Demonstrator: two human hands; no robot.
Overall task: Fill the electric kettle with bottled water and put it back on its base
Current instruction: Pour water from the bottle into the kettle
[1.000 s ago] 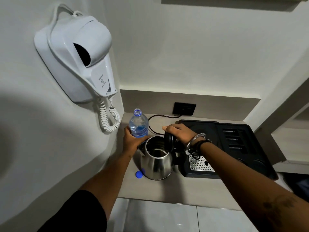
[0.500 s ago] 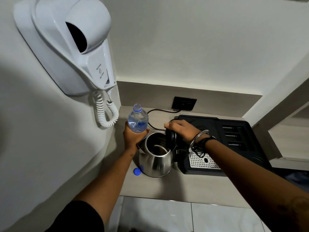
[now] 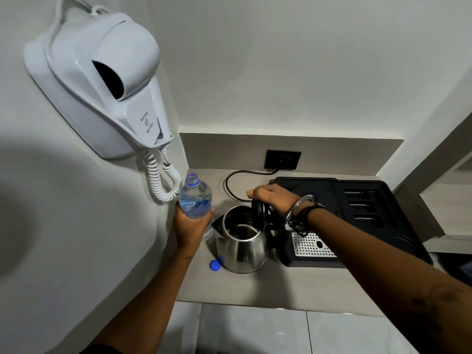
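Bottle [image 3: 195,199] left of kettle [image 3: 241,247]; tray [image 3: 357,215] right; cap [image 3: 215,265] before.

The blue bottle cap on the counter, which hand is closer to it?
Left. The left hand, holding the water bottle, is just above and left of the blue cap. The right hand is farther, across the kettle on its lid.

Hair dryer [image 3: 102,80] crowds left; counter [image 3: 255,284] bare in front.

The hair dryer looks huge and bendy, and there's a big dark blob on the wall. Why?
Head view: the wide-angle lens stretches the near hair dryer and curves the wall; the soft dark blob is a shadow; the steel kettle shows bright glare.
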